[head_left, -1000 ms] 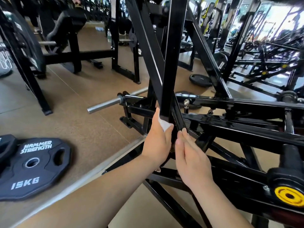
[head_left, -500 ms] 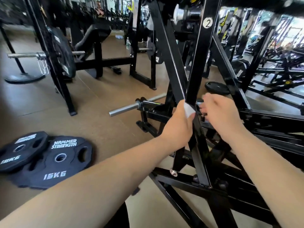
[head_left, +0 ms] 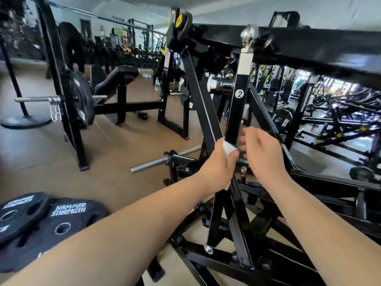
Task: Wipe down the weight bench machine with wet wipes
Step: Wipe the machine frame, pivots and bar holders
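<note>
A black steel weight machine fills the middle and right of the view. Its upright post (head_left: 237, 112) carries a round label with the number 2. My left hand (head_left: 218, 168) grips this post low down, with a white wet wipe (head_left: 229, 149) pressed between palm and metal. My right hand (head_left: 261, 153) hovers just right of the post with its fingers loosely curled and blurred; it holds nothing that I can see. A slanted black bar (head_left: 203, 112) runs down behind my left hand.
Black Hammer Strength weight plates (head_left: 61, 219) lie on the floor at lower left. A steel loading sleeve (head_left: 162, 161) sticks out to the left of the machine. A bench rack with a loaded plate (head_left: 80, 100) stands behind. More machines crowd the right.
My left hand has slid up the post with the wipe. My right hand has come off the frame and now hangs beside the post. The view has tilted upward.
</note>
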A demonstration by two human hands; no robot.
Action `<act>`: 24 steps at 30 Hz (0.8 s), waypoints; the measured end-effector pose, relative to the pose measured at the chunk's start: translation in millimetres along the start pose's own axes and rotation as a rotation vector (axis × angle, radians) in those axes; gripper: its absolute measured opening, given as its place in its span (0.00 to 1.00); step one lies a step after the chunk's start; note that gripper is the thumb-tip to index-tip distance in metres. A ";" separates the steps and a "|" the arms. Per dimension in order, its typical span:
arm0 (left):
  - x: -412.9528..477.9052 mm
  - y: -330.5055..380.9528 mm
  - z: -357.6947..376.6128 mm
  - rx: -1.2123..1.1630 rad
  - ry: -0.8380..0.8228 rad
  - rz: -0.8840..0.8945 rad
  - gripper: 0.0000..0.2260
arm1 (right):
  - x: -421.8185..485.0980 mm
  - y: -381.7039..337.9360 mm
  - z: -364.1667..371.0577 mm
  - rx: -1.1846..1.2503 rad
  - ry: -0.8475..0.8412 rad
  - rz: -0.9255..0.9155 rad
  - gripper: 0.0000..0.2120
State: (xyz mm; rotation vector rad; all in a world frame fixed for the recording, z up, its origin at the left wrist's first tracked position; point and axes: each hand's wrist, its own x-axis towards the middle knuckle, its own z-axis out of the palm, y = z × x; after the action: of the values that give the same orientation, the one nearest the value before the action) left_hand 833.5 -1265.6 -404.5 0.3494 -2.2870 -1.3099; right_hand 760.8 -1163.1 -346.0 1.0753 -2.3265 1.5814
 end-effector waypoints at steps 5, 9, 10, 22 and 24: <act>38.8 84.2 -42.7 0.067 0.260 0.060 0.20 | 15.2 -27.6 -8.0 0.022 0.028 -0.058 0.21; 39.4 86.5 -17.6 -0.164 0.372 0.051 0.25 | 28.0 -40.0 -11.5 0.046 0.065 -0.068 0.19; 30.8 72.2 -4.2 -0.215 0.369 0.039 0.28 | 28.4 -41.5 -11.7 0.083 0.065 -0.049 0.19; 9.0 13.1 25.6 -0.257 0.295 0.032 0.23 | 9.4 -7.2 5.1 0.068 -0.020 0.003 0.26; -17.9 -10.6 37.1 -0.243 0.203 -0.054 0.18 | 1.8 0.3 10.7 0.059 -0.057 0.014 0.29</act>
State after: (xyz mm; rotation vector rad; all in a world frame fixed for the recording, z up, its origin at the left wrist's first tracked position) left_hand 829.2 -1235.7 -434.4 0.4412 -1.9391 -1.4876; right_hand 762.2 -1173.0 -350.1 1.1344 -2.3422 1.6555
